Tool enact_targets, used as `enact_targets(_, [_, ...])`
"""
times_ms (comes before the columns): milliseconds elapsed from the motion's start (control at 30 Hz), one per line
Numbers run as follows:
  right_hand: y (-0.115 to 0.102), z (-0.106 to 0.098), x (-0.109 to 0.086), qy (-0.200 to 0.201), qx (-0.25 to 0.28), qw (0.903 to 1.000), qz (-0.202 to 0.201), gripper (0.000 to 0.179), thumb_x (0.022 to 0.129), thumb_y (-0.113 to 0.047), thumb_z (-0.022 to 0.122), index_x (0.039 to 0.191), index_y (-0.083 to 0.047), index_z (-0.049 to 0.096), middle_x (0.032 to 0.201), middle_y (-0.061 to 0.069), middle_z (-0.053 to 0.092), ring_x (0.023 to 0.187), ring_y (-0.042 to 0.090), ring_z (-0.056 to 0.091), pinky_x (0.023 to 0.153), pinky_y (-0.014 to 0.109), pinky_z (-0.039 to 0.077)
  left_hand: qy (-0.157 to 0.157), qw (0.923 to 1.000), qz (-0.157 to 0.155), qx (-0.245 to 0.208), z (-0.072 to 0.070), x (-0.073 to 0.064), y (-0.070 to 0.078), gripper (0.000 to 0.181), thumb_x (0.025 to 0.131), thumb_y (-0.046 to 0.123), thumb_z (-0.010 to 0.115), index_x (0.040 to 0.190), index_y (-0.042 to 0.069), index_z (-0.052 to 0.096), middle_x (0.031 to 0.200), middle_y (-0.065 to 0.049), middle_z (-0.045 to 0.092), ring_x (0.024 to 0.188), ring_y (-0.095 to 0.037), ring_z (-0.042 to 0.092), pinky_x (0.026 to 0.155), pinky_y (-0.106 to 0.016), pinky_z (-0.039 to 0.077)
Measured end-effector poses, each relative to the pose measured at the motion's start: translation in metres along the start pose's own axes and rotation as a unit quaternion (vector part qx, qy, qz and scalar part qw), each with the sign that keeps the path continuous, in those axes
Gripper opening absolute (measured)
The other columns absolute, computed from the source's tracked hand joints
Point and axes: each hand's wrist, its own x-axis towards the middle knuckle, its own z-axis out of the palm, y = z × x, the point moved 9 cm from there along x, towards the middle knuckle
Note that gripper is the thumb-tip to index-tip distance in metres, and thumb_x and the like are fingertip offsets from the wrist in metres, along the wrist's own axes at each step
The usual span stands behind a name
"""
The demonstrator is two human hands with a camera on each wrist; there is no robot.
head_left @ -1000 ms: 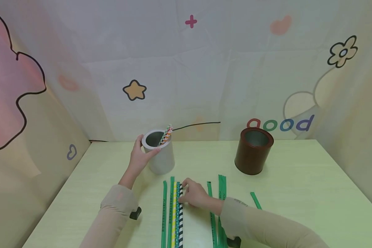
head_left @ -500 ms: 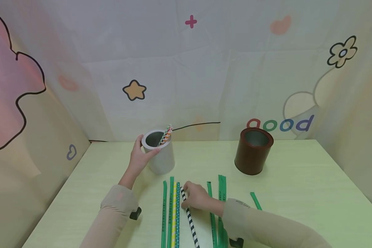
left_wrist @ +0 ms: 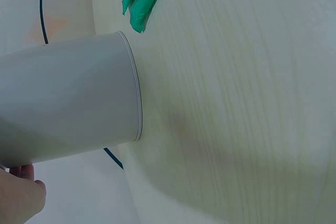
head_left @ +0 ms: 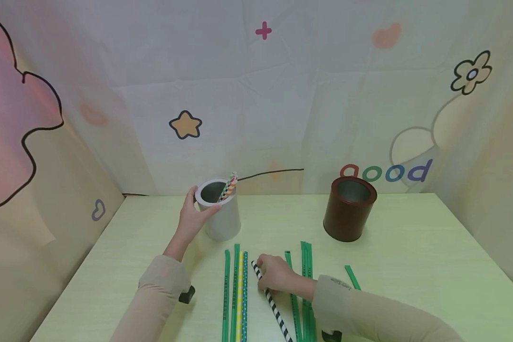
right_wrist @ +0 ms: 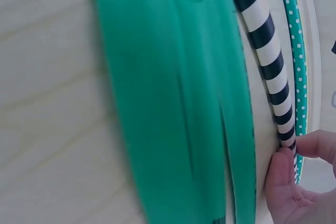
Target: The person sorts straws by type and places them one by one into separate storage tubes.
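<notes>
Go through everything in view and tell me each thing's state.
White can: standing, open-topped, patterned straws poking out.
Brown can: standing, open-topped.
Black-striped straw: slanted.
Yellow straw: lying flat.
Dotted straw: lying beside the yellow straw.
Green strips: lying on the table.
Left hand: gripping the white can near its rim.
Right hand: pinching the black-striped straw.

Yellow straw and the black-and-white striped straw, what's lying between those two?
In the head view, the dotted green straw lies between them, right beside the yellow straw, then a strip of bare tabletop before the striped straw.
</notes>
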Motion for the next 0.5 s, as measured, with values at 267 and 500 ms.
enact_targets(267, [0.000,-0.001,0.001,-0.002,0.004,1.0000,0.001,0.038,0.069,-0.001,0.066,0.104,-0.002,0.052,0.066,0.006,0.053,0.042,0.013,0.049,0.037,0.020,0.040,0.002,1.0000,0.003,-0.002,0.000,-0.001,0.002,0.094,0.072,0.041,0.069,0.142,0.011,0.012,0.145,-0.010,0.023,0.134,-0.023,0.020,0.109,-0.048,0.014])
enact_targets(500, [-0.001,-0.010,0.002,-0.025,0.072,0.9969,-0.021,0.037,0.074,-0.001,0.060,0.109,0.000,0.050,0.058,0.005,0.053,0.039,0.012,0.045,0.036,0.021,0.039,0.003,1.0000,0.005,0.000,0.000,-0.001,0.002,0.094,0.072,0.041,0.069,0.142,0.011,0.012,0.144,-0.010,0.024,0.134,-0.022,0.021,0.109,-0.048,0.014])
